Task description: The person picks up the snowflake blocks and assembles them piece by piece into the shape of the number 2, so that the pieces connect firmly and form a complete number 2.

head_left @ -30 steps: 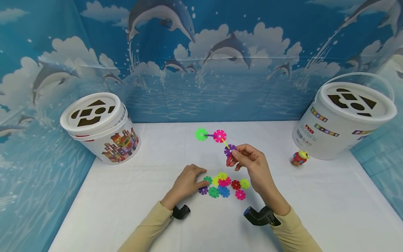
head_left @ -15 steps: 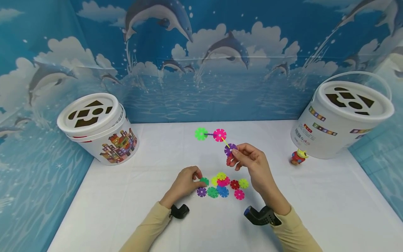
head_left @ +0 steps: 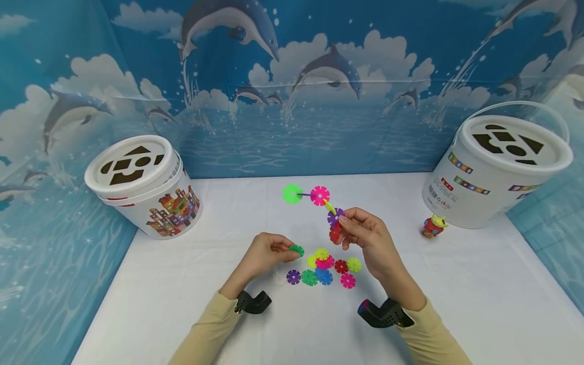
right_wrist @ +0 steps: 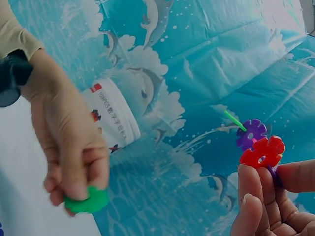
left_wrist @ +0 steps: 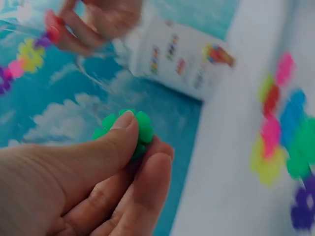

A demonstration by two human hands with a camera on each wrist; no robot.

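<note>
A green notched plastic disc is pinched between the thumb and fingers of my left hand, raised off the pile. My right hand grips the lower end of a linked chain of such discs, held up in the air. From its far end hang together a light green disc, a purple one seen edge-on, a pink disc, a yellow one, a purple disc and a red disc. In the right wrist view the fingers pinch close beside the red disc and another purple edge. The two hands are apart.
Several loose discs lie in a low cluster on the white table, including a blue disc and a purple disc. Lidded white buckets stand at left and right. A small toy figure is near the right bucket.
My left hand has closed its fingers on the green disc at the pile's left edge and lifted it. The right hand stays nearly still; the chain has turned slightly.
</note>
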